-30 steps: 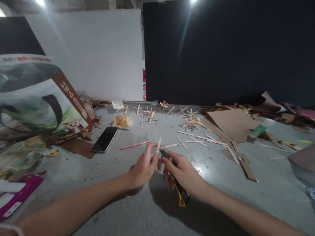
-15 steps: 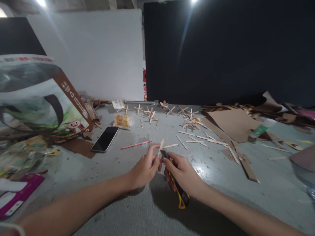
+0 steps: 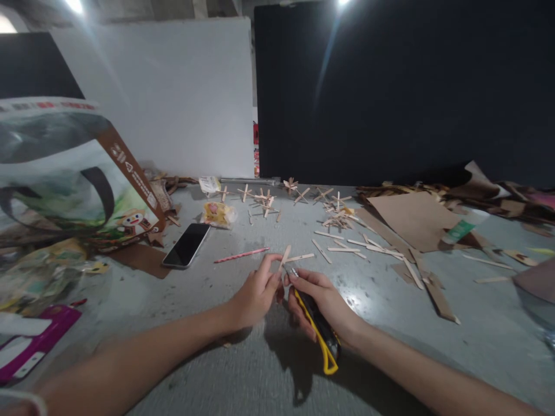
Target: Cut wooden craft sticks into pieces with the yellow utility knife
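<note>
My left hand (image 3: 256, 293) pinches a short wooden stick (image 3: 285, 256) and holds it upright over the grey table (image 3: 243, 370). My right hand (image 3: 323, 300) is wrapped around a yellow and black utility knife (image 3: 318, 326), whose blade tip meets the stick's lower end. The two hands touch at the fingertips in the middle of the table.
A black phone (image 3: 186, 245) and a pink pencil (image 3: 241, 255) lie left of the hands. Loose sticks (image 3: 342, 247) and glued stick crosses (image 3: 264, 201) are scattered behind. Cardboard sheets (image 3: 411, 216) lie at the right, a printed shopping bag (image 3: 65, 173) at the left.
The right hand has turned the knife so its yellow edge faces up and its rear end has swung slightly right. The stick in the left hand has tilted a little to the right.
</note>
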A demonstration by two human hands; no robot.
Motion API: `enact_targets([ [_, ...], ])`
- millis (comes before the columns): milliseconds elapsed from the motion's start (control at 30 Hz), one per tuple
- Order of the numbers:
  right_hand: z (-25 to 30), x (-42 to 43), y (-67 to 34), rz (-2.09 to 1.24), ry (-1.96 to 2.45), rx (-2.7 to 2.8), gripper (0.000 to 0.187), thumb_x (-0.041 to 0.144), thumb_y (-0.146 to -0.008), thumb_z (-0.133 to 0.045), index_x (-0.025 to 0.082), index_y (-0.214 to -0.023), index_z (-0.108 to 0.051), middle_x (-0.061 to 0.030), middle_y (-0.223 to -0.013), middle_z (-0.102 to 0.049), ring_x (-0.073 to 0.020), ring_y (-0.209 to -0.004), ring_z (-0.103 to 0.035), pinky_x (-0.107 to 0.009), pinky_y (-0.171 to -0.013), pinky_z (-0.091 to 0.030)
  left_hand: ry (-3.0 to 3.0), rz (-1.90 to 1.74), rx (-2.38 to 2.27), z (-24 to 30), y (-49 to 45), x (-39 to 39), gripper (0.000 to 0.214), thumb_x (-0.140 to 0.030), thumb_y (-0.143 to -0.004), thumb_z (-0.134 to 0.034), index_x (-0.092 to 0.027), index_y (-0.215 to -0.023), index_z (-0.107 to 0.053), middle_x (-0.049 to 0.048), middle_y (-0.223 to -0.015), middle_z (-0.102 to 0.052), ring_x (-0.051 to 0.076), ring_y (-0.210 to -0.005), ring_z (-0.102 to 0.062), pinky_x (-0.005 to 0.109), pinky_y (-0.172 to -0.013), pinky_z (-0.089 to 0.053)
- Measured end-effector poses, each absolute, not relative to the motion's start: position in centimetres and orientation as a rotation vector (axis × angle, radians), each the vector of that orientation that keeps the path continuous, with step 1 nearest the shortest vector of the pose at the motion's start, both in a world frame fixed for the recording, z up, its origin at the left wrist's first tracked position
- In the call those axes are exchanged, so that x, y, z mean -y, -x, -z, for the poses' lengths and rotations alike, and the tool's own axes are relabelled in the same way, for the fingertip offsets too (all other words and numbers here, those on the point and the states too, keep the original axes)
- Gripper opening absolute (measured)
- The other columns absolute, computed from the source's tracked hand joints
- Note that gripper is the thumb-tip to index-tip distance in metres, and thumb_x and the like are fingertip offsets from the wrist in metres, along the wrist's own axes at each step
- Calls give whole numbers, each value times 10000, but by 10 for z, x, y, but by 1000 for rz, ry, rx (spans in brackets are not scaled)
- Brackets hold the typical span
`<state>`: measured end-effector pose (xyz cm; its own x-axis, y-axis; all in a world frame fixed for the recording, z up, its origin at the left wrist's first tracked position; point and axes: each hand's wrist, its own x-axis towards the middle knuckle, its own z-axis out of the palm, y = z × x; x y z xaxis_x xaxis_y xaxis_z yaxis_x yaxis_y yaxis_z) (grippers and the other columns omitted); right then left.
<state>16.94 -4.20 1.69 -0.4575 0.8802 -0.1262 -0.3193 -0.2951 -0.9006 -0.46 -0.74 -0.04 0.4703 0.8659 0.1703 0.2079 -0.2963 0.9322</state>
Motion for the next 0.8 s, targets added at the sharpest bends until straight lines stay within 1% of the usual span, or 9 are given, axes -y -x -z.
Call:
enact_targets([
  [200, -10, 46, -162, -1926, 683, 927, 385, 545, -882, -707, 212, -809, -528, 79, -493, -552, -82, -259, -431, -189, -269, -369, -1786, -855, -907, 1, 4, 8, 357, -432, -1050, -418, -198, -1319, -427, -48, -692, -552, 131, -556, -479, 238, -554, -365],
  [367, -10, 44, -163, -1979, 587, 899, 403, 532, -905, -699, 208, -750, -516, 95, -437, -468, -61, -258, -369, -166, -280, -337, -1838, -786, -893, -4, 4, 12, 339, -380, -1051, -403, -197, -1336, -425, -37, -700, -573, 151, -598, -532, 259, -588, -402],
  [500, -15, 43, -168, -1872, 622, 889, 349, 509, -880, -737, 213, -848, -555, 93, -493, -537, -65, -259, -395, -168, -276, -346, -1841, -782, -933, -4, 3, 12, 347, -400, -1041, -417, -188, -1316, -440, -30, -680, -594, 162, -621, -573, 272, -617, -430],
  [600, -18, 39, -173, -1755, 697, 929, 373, 534, -862, -755, 215, -884, -564, 87, -507, -566, -72, -264, -434, -165, -280, -354, -1726, -827, -994, -3, 1, 7, 366, -463, -1029, -432, -192, -1274, -444, -52, -614, -579, 144, -535, -522, 252, -559, -392],
  [700, -17, 33, -176, -1622, 799, 923, 425, 563, -818, -794, 220, -873, -550, 101, -491, -541, -70, -275, -446, -157, -285, -345, -1626, -850, -973, -4, 0, 4, 376, -529, -1010, -465, -201, -1195, -465, -67, -582, -566, 114, -462, -451, 234, -521, -349],
  [800, -14, 27, -176, -1534, 899, 936, 470, 585, -780, -821, 233, -856, -518, 113, -457, -513, -77, -265, -438, -160, -276, -324, -1608, -851, -929, -5, 0, 4, 373, -551, -997, -492, -200, -1123, -495, -64, -565, -565, 110, -452, -452, 234, -512, -346],
])
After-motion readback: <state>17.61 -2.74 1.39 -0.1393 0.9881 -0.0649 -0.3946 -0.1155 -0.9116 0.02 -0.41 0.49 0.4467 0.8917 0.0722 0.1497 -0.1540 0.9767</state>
